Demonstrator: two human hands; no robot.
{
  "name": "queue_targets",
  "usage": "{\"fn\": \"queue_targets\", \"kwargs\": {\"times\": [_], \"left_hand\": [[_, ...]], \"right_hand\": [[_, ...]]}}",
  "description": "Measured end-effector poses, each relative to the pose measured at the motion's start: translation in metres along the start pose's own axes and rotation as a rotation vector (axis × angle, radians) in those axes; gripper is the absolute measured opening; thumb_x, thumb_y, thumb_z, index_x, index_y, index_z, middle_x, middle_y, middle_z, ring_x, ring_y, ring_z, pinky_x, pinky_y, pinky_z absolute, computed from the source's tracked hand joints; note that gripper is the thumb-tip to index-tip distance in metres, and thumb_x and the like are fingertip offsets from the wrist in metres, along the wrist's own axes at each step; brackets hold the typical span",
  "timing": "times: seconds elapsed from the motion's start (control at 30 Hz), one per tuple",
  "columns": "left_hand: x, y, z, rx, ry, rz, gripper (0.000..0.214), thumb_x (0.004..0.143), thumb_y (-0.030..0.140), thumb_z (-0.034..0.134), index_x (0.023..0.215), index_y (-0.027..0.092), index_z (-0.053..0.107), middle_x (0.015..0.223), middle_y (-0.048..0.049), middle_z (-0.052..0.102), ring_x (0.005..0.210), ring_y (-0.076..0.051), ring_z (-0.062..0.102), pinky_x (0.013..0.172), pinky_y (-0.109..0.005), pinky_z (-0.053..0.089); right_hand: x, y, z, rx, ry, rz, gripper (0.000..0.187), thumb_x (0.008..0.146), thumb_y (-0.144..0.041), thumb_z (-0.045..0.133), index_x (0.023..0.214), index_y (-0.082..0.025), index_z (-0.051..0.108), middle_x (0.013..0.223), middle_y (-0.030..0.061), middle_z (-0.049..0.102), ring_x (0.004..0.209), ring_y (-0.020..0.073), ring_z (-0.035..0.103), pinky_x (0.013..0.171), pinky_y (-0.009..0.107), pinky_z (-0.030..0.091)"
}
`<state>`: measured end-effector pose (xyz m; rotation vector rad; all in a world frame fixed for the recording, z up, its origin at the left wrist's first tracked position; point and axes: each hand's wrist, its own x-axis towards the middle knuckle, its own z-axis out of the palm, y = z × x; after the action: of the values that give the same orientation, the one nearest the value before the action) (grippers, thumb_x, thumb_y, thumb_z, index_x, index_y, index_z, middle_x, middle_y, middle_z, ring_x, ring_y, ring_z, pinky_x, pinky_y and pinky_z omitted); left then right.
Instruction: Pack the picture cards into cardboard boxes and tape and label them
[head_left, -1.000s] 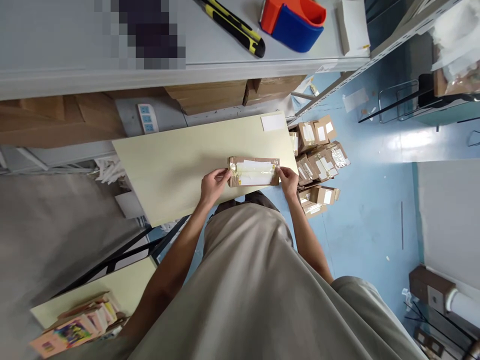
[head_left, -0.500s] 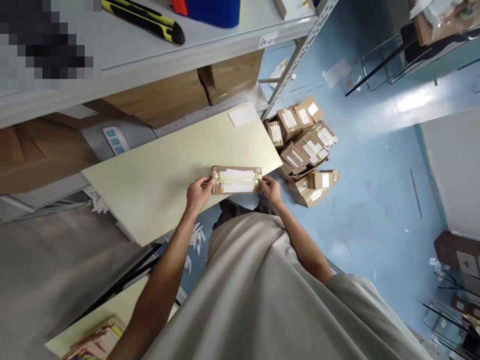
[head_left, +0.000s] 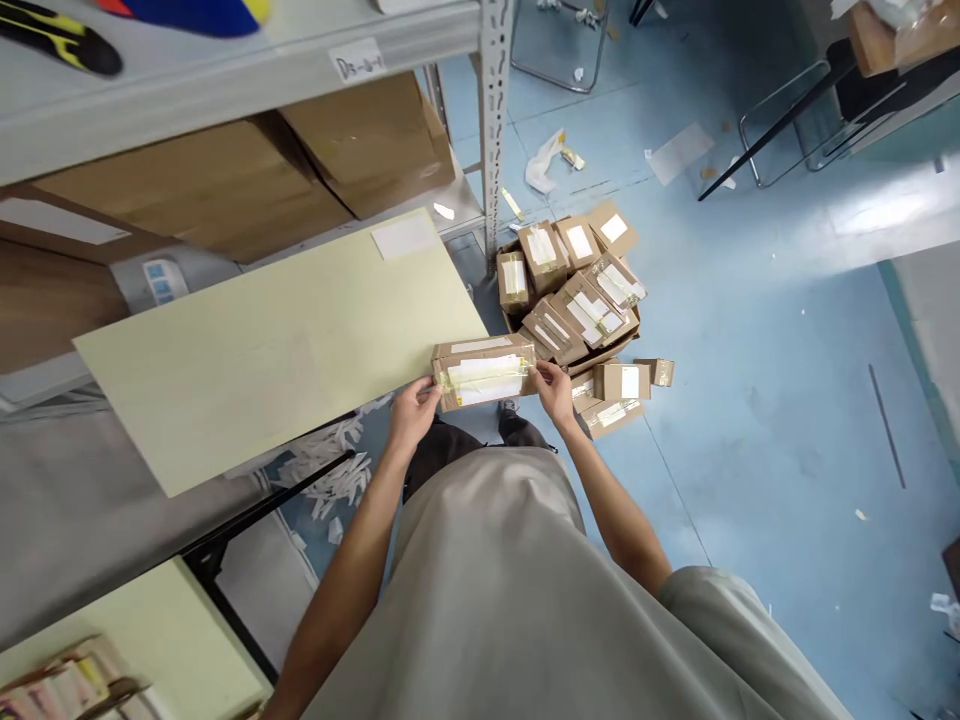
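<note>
The box (head_left: pixel 491 378) is held between both hands (head_left: pixel 413 411) (head_left: pixel 554 394).

Packing room or stockroom; metal shelving (head_left: pixel 493 130); large cartons (head_left: pixel 210 185); piled, labelled parcels (head_left: pixel 589 310); blue floor (head_left: pixel 735 350)

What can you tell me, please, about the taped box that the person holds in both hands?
The taped box is long, brown, cardboard-looking and apparently closed. White paper covers most of its broad face, under shiny tape; another white strip shows on a narrower face. Its long side runs across the view, held by the left hand and right hand at its ends. Whether it touches the pale tabletop is unclear.
</note>
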<state>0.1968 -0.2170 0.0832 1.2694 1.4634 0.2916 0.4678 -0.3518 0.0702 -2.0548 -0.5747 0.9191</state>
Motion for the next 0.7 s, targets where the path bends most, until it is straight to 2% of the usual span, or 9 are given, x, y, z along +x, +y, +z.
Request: {"fn": "queue_targets", "kwargs": {"times": [0.13, 0.23, 0.37, 0.5, 0.6, 0.7], "left_hand": [[-0.024, 0.014, 0.075, 0.005, -0.191, -0.048, 0.055, 0.089, 0.063, 0.083, 0.125, 0.022, 0.081, 0.128, -0.0135, 0.088, 0.121, -0.035, 0.084, 0.105, -0.043, 0.067], [-0.039, 0.023, 0.119, 0.008, -0.317, -0.101, 0.057, 0.088, 0.058, 0.087, 0.13, 0.02, 0.08, 0.119, -0.013, 0.089, 0.118, -0.036, 0.085, 0.106, -0.046, 0.067], [-0.049, 0.032, 0.165, -0.005, -0.446, -0.219, 0.053, 0.078, 0.052, 0.097, 0.116, 0.019, 0.08, 0.114, -0.0129, 0.088, 0.113, -0.037, 0.085, 0.108, -0.049, 0.065], [-0.055, 0.041, 0.217, -0.012, -0.706, -0.375, 0.043, 0.081, 0.049, 0.097, 0.099, 0.016, 0.076, 0.111, -0.0178, 0.086, 0.114, -0.033, 0.083, 0.111, -0.046, 0.063], [-0.063, 0.045, 0.263, 0.029, -0.827, -0.385, 0.036, 0.085, 0.047, 0.093, 0.095, 0.016, 0.077, 0.105, -0.0191, 0.085, 0.11, -0.032, 0.083, 0.109, -0.045, 0.063], [-0.076, 0.049, 0.311, 0.043, -0.939, -0.333, 0.037, 0.085, 0.046, 0.092, 0.105, 0.017, 0.081, 0.109, -0.0176, 0.086, 0.114, -0.031, 0.081, 0.109, -0.041, 0.062]], "right_hand": [[0.007, 0.045, -0.066, 0.018, 0.063, 0.055, 0.038, 0.098, -0.045, 0.064, 0.116, -0.018, 0.082, 0.125, 0.0179, 0.088, 0.113, 0.0333, 0.085, 0.105, 0.044, 0.067], [0.007, 0.078, -0.098, 0.04, 0.134, 0.124, 0.041, 0.095, -0.05, 0.062, 0.113, -0.018, 0.081, 0.122, 0.019, 0.088, 0.112, 0.034, 0.084, 0.102, 0.044, 0.067], [-0.001, 0.12, -0.127, 0.013, 0.198, 0.206, 0.047, 0.092, -0.058, 0.059, 0.108, -0.018, 0.078, 0.105, 0.0154, 0.086, 0.097, 0.0317, 0.079, 0.089, 0.042, 0.065], [-0.004, 0.157, -0.167, -0.126, 0.225, 0.243, 0.048, 0.089, -0.065, 0.057, 0.095, -0.02, 0.072, 0.084, 0.01, 0.076, 0.082, 0.028, 0.067, 0.083, 0.04, 0.058], [0.004, 0.179, -0.206, -0.256, 0.288, 0.276, 0.049, 0.089, -0.063, 0.059, 0.104, -0.018, 0.073, 0.092, 0.0131, 0.076, 0.086, 0.0294, 0.067, 0.087, 0.042, 0.056], [0.015, 0.195, -0.251, -0.39, 0.36, 0.258, 0.05, 0.092, -0.058, 0.056, 0.11, -0.016, 0.076, 0.097, 0.0165, 0.078, 0.092, 0.0315, 0.067, 0.091, 0.044, 0.057]]}}
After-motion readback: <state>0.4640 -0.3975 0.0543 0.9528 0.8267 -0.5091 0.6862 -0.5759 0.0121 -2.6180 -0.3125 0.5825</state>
